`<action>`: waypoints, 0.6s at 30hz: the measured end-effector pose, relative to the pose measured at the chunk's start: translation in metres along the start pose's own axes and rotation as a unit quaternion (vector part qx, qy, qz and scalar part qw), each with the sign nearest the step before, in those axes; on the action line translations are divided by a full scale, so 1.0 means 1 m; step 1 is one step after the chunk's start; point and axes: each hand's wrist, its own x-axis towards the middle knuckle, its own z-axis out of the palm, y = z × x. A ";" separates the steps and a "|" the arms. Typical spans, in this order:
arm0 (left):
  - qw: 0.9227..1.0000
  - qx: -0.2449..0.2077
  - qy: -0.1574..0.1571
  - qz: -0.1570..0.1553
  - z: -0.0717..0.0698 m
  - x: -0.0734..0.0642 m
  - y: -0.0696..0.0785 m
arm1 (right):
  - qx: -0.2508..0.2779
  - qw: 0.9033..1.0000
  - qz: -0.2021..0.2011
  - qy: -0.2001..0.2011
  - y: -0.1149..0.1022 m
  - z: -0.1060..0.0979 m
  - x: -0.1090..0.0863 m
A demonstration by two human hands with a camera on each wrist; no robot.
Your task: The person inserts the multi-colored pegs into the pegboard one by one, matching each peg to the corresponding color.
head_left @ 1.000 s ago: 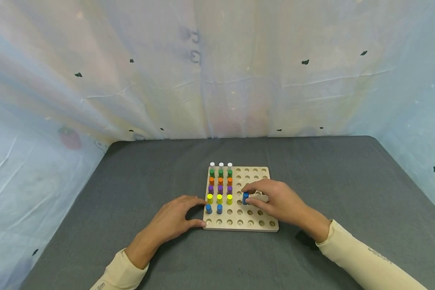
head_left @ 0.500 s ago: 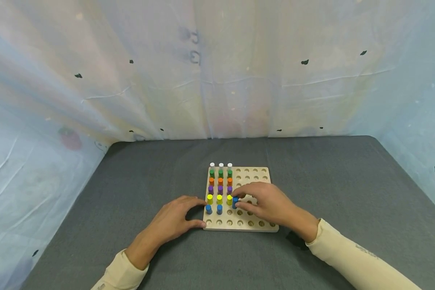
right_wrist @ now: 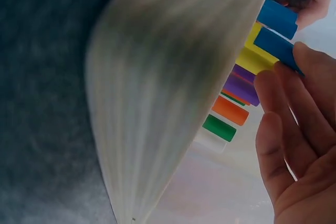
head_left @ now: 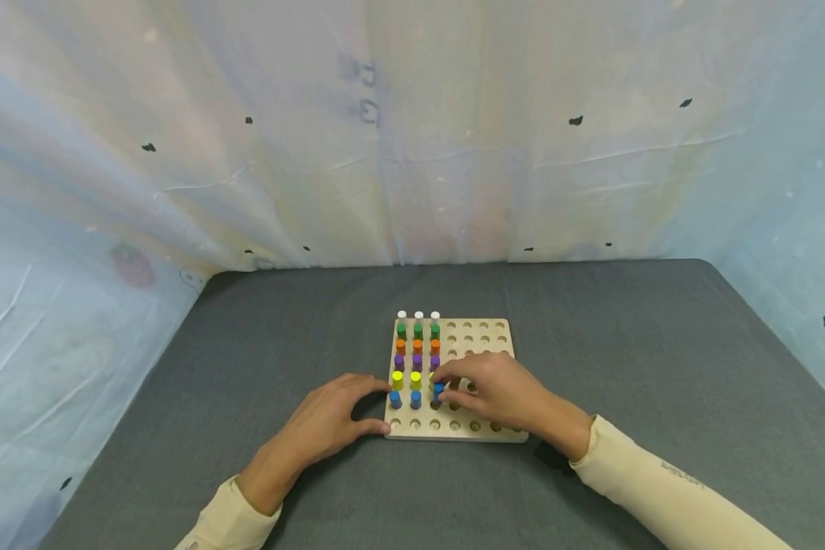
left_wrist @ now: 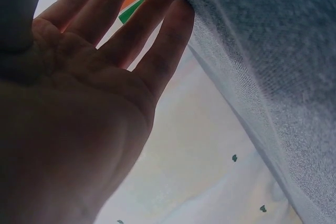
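Observation:
A square wooden pegboard [head_left: 407, 435] lies on the table. My right hand [head_left: 505, 391] pinches a blue peg [head_left: 438, 393] between thumb and fingertips, upright over the third hole of the blue row. Two blue pegs [head_left: 415, 399] stand to its left, and the yellow peg behind it is partly hidden by my fingers. In the right wrist view the held blue peg [right_wrist: 277, 48] tilts close to the board's face. My left hand [head_left: 326, 412] touches the board's left side, thumb at the near corner; its fingers [left_wrist: 165, 51] are extended in the left wrist view.
Behind the blue row stand rows of yellow [head_left: 415, 380], purple [head_left: 417, 363], orange [head_left: 418, 347], green [head_left: 418, 332] and white pegs [head_left: 418, 316], filling the board's left columns. Bare holes show at right and along the front. Grey cloth [head_left: 282, 328] covers the table; pale sheeting [head_left: 454, 153] hangs around it.
My right hand has carried the blue peg left and nearer to me, from over the middle of the board to the blue row. My left hand has stayed at the board's edge.

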 end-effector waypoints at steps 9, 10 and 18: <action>1.000 0.002 0.003 0.000 0.001 -0.001 -0.001 | 0.007 1.000 0.007 -0.019 -0.003 0.004 0.003; 1.000 0.002 0.004 0.001 0.001 -0.001 -0.001 | 0.007 1.000 0.007 -0.019 -0.003 0.004 0.003; 1.000 0.003 0.007 0.006 0.001 0.000 -0.001 | 0.008 1.000 0.002 -0.020 -0.003 0.003 0.002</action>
